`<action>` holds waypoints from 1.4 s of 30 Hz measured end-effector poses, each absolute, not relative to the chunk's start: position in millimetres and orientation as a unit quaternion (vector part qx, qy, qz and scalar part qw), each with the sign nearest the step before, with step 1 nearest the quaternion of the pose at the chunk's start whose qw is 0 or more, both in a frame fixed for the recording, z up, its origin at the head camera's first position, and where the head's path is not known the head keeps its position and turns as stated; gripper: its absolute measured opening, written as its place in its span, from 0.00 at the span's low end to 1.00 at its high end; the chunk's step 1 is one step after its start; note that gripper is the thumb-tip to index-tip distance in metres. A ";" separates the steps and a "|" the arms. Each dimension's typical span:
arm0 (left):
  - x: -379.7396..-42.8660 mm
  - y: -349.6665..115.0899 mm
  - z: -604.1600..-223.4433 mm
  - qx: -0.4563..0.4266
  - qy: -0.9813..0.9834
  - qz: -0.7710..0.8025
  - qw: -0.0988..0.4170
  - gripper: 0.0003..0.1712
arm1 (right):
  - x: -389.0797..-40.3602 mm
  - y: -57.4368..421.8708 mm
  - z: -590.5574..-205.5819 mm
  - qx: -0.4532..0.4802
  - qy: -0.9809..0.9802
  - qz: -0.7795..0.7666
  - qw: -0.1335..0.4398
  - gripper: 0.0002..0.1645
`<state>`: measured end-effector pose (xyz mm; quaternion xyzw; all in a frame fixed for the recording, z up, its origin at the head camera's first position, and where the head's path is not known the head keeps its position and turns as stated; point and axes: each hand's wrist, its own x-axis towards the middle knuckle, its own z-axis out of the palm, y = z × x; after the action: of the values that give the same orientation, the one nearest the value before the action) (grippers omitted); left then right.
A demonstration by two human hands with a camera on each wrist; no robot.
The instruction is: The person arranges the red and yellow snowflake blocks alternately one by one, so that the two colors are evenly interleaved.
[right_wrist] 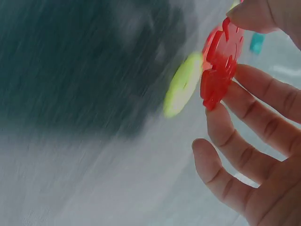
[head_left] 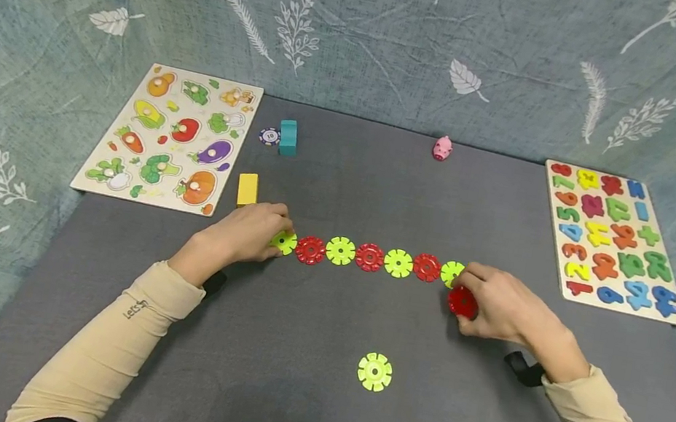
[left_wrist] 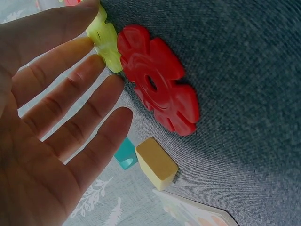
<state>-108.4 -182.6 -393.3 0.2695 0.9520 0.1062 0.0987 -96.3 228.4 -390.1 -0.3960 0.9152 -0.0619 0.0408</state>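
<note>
My left hand [head_left: 247, 232] is at the left end of a row of notched, flower-shaped plastic discs, its thumb and fingertips at a yellow-green disc [head_left: 285, 242]. The left wrist view shows its fingers [left_wrist: 80, 120] fairly straight, next to a red disc [left_wrist: 162, 84] which the hand hides in the head view. At the other end, my right hand [head_left: 501, 303] pinches a red disc [head_left: 461, 302] by its edges between thumb and fingers, tilted close to the last yellow-green disc [head_left: 450, 273]. Red and yellow-green discs alternate between the hands.
A loose yellow-green disc [head_left: 375, 372] lies nearer the front. A yellow block [head_left: 247, 189], teal block [head_left: 288, 137], poker chip [head_left: 269, 136] and pink pig [head_left: 443, 148] lie farther back. A vegetable puzzle board [head_left: 171, 173] stands left, a number puzzle board [head_left: 583, 235] right.
</note>
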 end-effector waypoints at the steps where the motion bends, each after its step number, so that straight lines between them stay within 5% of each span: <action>1: -108.5 -182.8 -393.4 0.269 0.952 0.106 0.099 0.18 | -99.6 232.8 -390.1 -0.387 0.919 -0.061 0.041 0.25; 13: -108.4 -183.6 -395.0 0.269 0.952 0.105 0.098 0.19 | -125.8 258.8 -398.4 -0.297 0.948 -0.066 0.095 0.25; 42: -108.7 -183.1 -393.7 0.264 0.953 0.102 0.106 0.20 | -138.6 263.5 -403.3 -0.281 0.951 -0.061 0.110 0.27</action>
<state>-108.7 -183.1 -393.7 0.2645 0.9531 0.1023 0.1062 -138.6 263.5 -403.3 -0.2809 0.9514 -0.0614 0.1102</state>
